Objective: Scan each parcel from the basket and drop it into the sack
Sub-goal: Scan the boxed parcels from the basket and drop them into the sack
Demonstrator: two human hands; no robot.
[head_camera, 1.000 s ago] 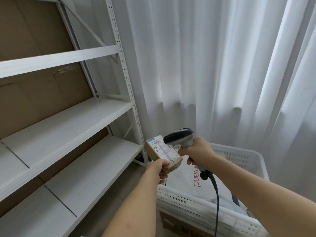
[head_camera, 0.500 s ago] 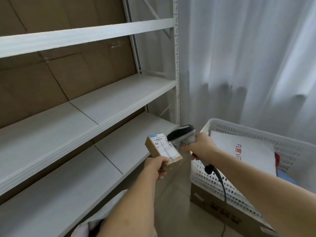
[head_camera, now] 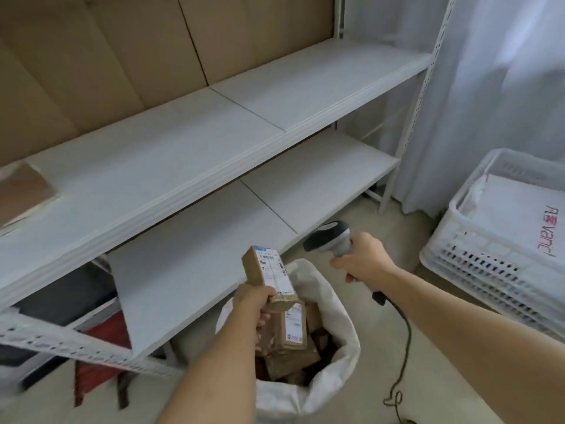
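While the left hand (head_camera: 255, 296) grips a small brown parcel (head_camera: 269, 275) by its lower end, label facing up, right above the mouth of the white sack (head_camera: 333, 347), the step in hand looks like the drop. The right hand (head_camera: 360, 257) is curled round the grip of the scanner (head_camera: 328, 238), at two o'clock from the parcel and apart from it (whether the scan took cannot be told). Next the person likely needs only to loosen the fingers so it falls among the boxes already inside. The basket (head_camera: 458, 255), at three o'clock, is cut off by the frame edge; its white bag (head_camera: 519, 215) hides anything beneath.
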